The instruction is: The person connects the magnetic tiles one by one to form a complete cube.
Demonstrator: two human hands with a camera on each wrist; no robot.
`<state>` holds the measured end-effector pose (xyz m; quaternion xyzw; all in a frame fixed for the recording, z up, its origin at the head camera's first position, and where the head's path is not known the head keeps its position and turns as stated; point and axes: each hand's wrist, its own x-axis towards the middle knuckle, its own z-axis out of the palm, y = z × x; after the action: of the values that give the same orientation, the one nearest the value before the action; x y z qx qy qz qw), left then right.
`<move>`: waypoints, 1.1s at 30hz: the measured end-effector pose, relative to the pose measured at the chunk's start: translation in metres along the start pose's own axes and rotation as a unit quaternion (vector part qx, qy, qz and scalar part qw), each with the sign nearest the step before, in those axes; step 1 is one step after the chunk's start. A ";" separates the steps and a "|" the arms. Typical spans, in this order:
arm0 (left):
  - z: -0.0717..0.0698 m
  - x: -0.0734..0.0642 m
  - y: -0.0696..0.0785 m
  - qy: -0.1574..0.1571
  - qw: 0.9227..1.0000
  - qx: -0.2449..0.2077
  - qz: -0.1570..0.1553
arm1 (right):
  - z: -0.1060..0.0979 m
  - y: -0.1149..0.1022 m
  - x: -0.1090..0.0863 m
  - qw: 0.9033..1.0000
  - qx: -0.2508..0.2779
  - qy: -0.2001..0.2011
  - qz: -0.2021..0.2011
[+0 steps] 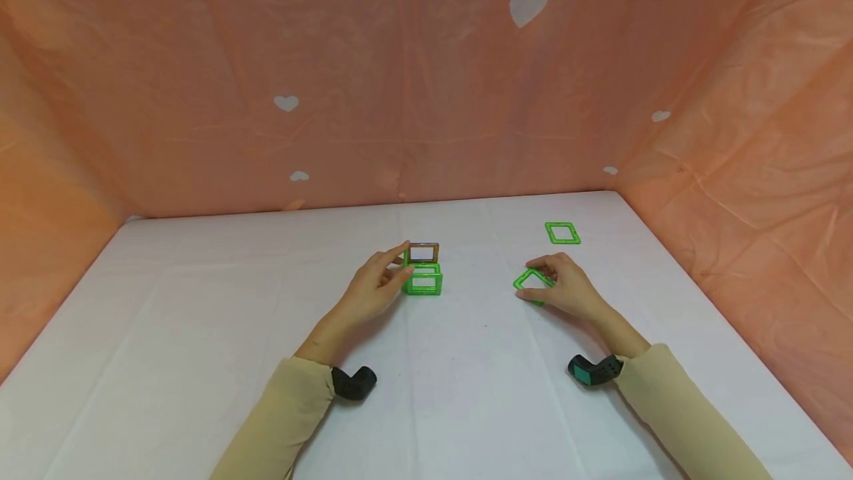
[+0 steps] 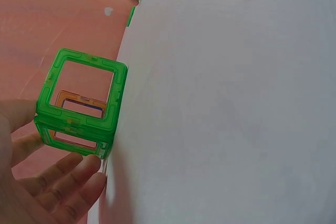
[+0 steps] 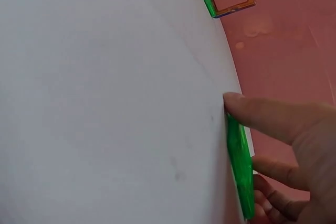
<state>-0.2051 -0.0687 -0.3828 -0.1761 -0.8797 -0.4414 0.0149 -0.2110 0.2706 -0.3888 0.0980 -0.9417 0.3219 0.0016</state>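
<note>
A small box of magnetic tiles (image 1: 423, 285) stands on the white table, with green square frames at its front and left. An orange-brown tile (image 1: 423, 244) with a dark edge rises upright at its back. My left hand (image 1: 375, 286) holds the box at its left side, thumb near the front corner and a fingertip at the back. To the right, my right hand (image 1: 566, 289) pinches a green square magnetic tile (image 3: 240, 169) between thumb and fingers. This tile is tilted, low over the table; whether it touches the surface I cannot tell.
Another green square tile (image 1: 563, 243) lies flat farther back on the right. White cloth covers the table (image 1: 200, 361). Orange sheeting (image 1: 400, 80) with white hearts hangs behind it and along both sides.
</note>
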 end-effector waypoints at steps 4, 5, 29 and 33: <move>0.000 0.000 0.000 -0.003 1.000 0.000 -0.001 | 0.001 -0.002 -0.002 1.000 -0.005 0.009 0.000; 0.000 0.000 -0.001 -0.003 1.000 0.000 -0.002 | 0.002 -0.003 -0.002 1.000 -0.005 0.012 -0.001; 0.000 0.001 -0.003 -0.003 1.000 -0.023 -0.001 | 0.006 -0.009 0.006 0.997 -0.012 0.030 -0.068; 0.001 0.001 -0.004 -0.004 1.000 -0.023 -0.001 | 0.007 -0.012 0.011 0.996 -0.002 0.036 -0.083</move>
<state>-0.2075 -0.0698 -0.3861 -0.1775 -0.8697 -0.4605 0.0075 -0.2195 0.2551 -0.3858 0.1645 -0.9304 0.3216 0.0621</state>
